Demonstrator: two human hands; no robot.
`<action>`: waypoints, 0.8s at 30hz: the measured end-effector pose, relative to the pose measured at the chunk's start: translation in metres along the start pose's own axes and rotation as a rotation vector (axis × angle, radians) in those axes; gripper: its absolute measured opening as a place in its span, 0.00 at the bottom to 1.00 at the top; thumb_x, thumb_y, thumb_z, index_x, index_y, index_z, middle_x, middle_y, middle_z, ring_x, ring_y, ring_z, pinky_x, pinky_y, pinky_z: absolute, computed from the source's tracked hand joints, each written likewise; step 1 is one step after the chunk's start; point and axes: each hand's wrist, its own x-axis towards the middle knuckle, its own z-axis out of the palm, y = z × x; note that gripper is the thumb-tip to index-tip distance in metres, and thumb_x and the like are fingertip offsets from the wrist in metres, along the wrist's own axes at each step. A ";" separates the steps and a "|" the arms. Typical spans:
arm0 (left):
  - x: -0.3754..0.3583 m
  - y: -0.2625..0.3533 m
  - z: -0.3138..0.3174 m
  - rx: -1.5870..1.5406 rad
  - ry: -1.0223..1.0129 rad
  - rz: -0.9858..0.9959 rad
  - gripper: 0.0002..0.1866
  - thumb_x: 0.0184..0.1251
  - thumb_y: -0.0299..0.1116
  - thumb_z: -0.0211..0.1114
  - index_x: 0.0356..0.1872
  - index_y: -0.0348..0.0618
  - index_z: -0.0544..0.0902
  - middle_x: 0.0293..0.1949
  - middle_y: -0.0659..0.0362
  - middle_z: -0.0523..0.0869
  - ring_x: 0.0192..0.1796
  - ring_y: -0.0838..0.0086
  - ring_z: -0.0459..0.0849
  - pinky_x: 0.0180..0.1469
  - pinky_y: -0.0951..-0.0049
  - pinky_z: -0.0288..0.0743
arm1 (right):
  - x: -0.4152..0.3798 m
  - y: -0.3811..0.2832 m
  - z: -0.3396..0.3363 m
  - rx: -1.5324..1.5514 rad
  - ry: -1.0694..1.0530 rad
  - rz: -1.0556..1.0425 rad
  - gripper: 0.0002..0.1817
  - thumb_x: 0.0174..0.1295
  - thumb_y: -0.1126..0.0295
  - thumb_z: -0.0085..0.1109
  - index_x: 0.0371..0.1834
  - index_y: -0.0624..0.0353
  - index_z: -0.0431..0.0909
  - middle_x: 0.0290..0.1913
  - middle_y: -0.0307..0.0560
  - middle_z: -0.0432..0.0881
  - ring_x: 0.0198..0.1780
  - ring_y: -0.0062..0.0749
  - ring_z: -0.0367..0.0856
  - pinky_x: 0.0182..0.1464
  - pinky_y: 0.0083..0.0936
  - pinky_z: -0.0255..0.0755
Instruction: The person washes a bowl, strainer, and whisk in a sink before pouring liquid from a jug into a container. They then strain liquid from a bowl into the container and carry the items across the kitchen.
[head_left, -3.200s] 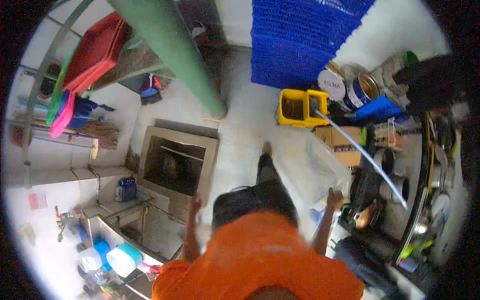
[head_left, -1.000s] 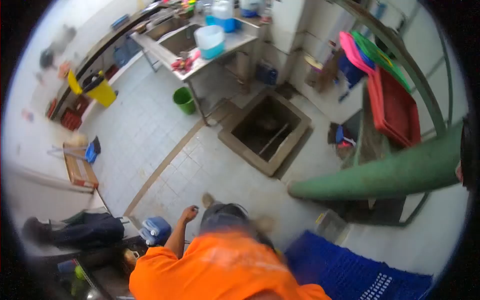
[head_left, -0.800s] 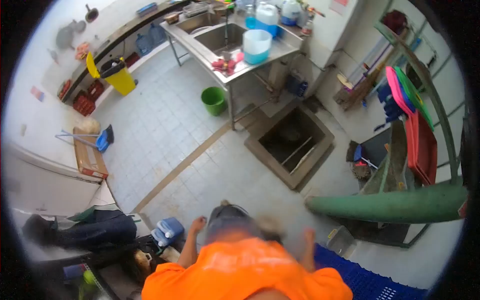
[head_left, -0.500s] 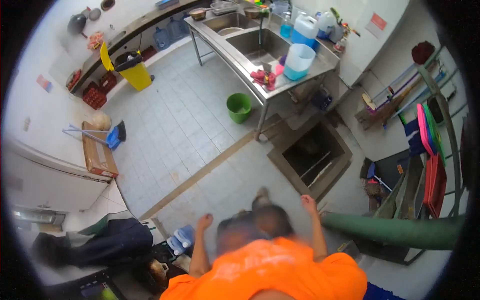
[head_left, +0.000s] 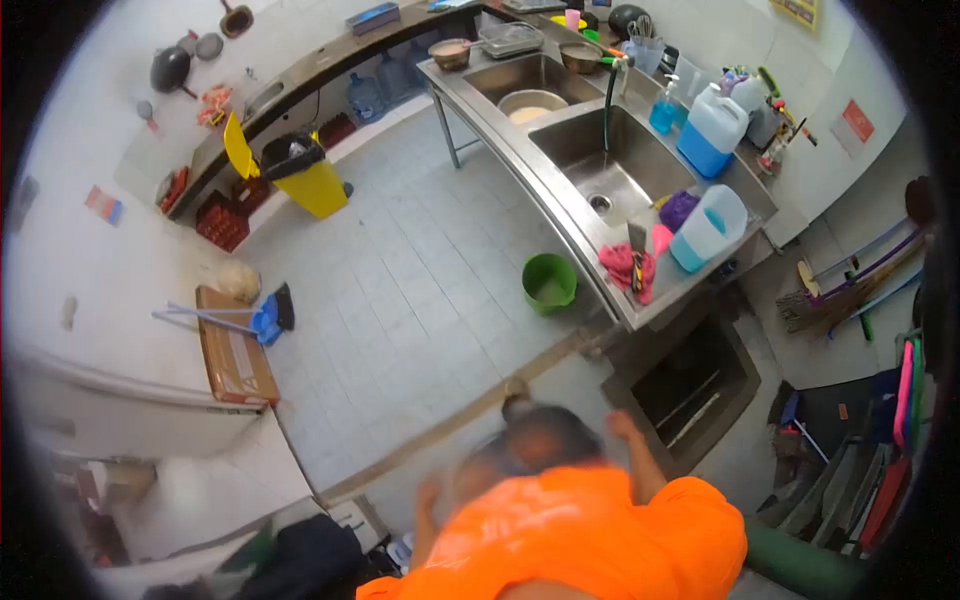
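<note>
My left hand hangs low on the left of my orange shirt, blurred, with its fingers not clear. On the other side, my right hand is held out near the edge of the floor pit; its fingers are smeared too. Neither hand visibly touches an object. Ahead stands a steel sink table, with a pink cloth and a jug of blue liquid at its near corner. A green bucket is on the floor beside the table.
The open pit lies right of my feet. A yellow bin stands at the back left, near red crates. A cardboard box and a blue dustpan are by the left wall. Brooms lean at the right.
The view has moved forward and turned, so the sink table and bucket appear nearer and further right in the picture. Both hands remain low at my sides.
</note>
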 end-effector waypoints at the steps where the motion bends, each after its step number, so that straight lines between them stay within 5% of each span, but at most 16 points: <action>1: -0.008 0.004 -0.011 -0.035 -0.013 -0.090 0.15 0.64 0.37 0.56 0.46 0.38 0.79 0.34 0.54 0.84 0.34 0.72 0.82 0.37 0.70 0.76 | 0.031 -0.024 -0.014 -0.056 0.134 -0.166 0.14 0.58 0.62 0.53 0.40 0.60 0.80 0.35 0.52 0.83 0.39 0.35 0.82 0.42 0.32 0.73; 3: -0.025 0.019 -0.031 -0.104 0.044 -0.177 0.16 0.63 0.38 0.56 0.46 0.38 0.79 0.34 0.54 0.84 0.36 0.71 0.81 0.39 0.69 0.75 | 0.062 -0.112 -0.066 0.193 0.019 -0.040 0.14 0.58 0.63 0.53 0.40 0.62 0.79 0.35 0.54 0.82 0.38 0.37 0.81 0.42 0.32 0.73; 7: -0.010 0.079 -0.069 -0.212 0.170 -0.251 0.18 0.61 0.40 0.56 0.46 0.37 0.81 0.35 0.53 0.84 0.41 0.70 0.81 0.41 0.68 0.74 | 0.152 -0.229 -0.127 0.300 0.182 -0.502 0.11 0.61 0.68 0.51 0.39 0.63 0.78 0.32 0.48 0.82 0.32 0.32 0.81 0.36 0.28 0.74; 9: 0.017 0.112 -0.086 -0.207 0.166 -0.256 0.19 0.61 0.41 0.56 0.46 0.37 0.81 0.35 0.53 0.84 0.41 0.70 0.81 0.42 0.68 0.74 | 0.178 -0.294 -0.171 0.486 0.123 -0.463 0.09 0.62 0.72 0.50 0.40 0.62 0.78 0.32 0.42 0.82 0.30 0.24 0.79 0.34 0.22 0.73; 13: 0.137 0.151 -0.131 0.001 0.083 -0.100 0.20 0.62 0.43 0.54 0.46 0.38 0.81 0.34 0.52 0.84 0.39 0.69 0.82 0.40 0.67 0.74 | 0.257 -0.352 -0.228 0.816 0.144 -0.359 0.11 0.69 0.68 0.46 0.47 0.60 0.75 0.36 0.40 0.81 0.33 0.22 0.79 0.35 0.19 0.74; 17: 0.282 0.229 -0.201 0.413 0.093 0.282 0.21 0.64 0.44 0.52 0.45 0.38 0.81 0.34 0.51 0.84 0.37 0.69 0.82 0.39 0.67 0.75 | 0.304 -0.369 -0.277 0.933 0.342 -0.171 0.11 0.69 0.67 0.47 0.47 0.61 0.75 0.38 0.40 0.80 0.32 0.21 0.78 0.35 0.19 0.74; 18: 0.306 0.289 -0.216 0.231 0.077 0.087 0.21 0.67 0.45 0.51 0.46 0.38 0.81 0.32 0.53 0.84 0.33 0.71 0.81 0.34 0.69 0.73 | 0.315 -0.363 -0.288 0.961 0.397 -0.204 0.11 0.69 0.67 0.47 0.47 0.61 0.75 0.38 0.40 0.81 0.32 0.21 0.78 0.35 0.19 0.74; 19: 0.339 0.330 -0.225 0.376 0.190 0.321 0.20 0.67 0.45 0.52 0.45 0.39 0.80 0.31 0.56 0.83 0.29 0.75 0.78 0.29 0.72 0.70 | 0.323 -0.355 -0.295 0.983 0.448 -0.231 0.11 0.69 0.67 0.47 0.47 0.61 0.75 0.37 0.40 0.81 0.32 0.21 0.78 0.36 0.19 0.74; 20: 0.317 0.433 -0.235 0.096 0.028 0.161 0.17 0.68 0.42 0.52 0.42 0.38 0.80 0.27 0.58 0.82 0.29 0.75 0.76 0.32 0.70 0.72 | 0.320 -0.355 -0.307 1.001 0.507 -0.194 0.11 0.69 0.67 0.47 0.47 0.61 0.75 0.38 0.41 0.81 0.33 0.21 0.78 0.36 0.19 0.75; 21: 0.345 0.478 -0.242 0.083 -0.063 0.224 0.18 0.69 0.41 0.53 0.50 0.40 0.78 0.40 0.56 0.83 0.38 0.76 0.80 0.37 0.74 0.73 | 0.311 -0.363 -0.323 1.018 0.567 -0.167 0.11 0.68 0.67 0.48 0.47 0.60 0.75 0.38 0.41 0.81 0.33 0.21 0.79 0.36 0.19 0.75; 24: 0.379 0.649 -0.224 -0.034 -0.232 0.449 0.17 0.70 0.37 0.52 0.54 0.38 0.75 0.47 0.55 0.82 0.46 0.73 0.80 0.47 0.74 0.73 | 0.313 -0.352 -0.368 1.072 0.693 -0.114 0.11 0.67 0.70 0.48 0.46 0.62 0.75 0.37 0.42 0.81 0.33 0.22 0.79 0.35 0.19 0.75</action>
